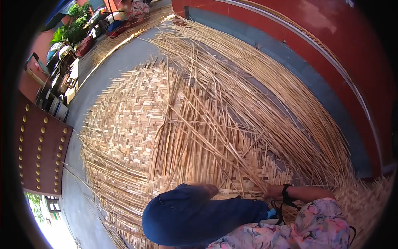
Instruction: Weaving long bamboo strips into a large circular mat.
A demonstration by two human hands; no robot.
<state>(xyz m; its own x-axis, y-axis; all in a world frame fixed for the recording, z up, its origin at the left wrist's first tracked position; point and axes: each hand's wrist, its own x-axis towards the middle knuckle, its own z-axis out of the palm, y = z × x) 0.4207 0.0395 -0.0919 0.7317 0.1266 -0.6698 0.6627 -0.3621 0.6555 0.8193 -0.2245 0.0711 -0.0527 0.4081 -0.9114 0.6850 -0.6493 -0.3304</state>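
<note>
My right hand (pixel 273 191), with a dark band on its wrist, is low on the woven mat, right of my bent leg. Its fingers look closed around the near ends of several long split reed strips (pixel 232 151), which fan away from it over the mat. The pale reed mat (pixel 124 120) has a finished-looking zigzag weave on its far left and loose, parallel strips in the middle. My left hand does not show. A skin-coloured shape just beyond my blue trouser leg (pixel 199 222) looks like a bare foot, partly hidden.
Long bundles of loose reeds (pixel 282 87) lie along the red and blue-grey wall (pixel 348 54) at right. A studded dark red door (pixel 41 149) stands at left. Further back are plants (pixel 74 25), household items and another person (pixel 139 9), seated near more reeds.
</note>
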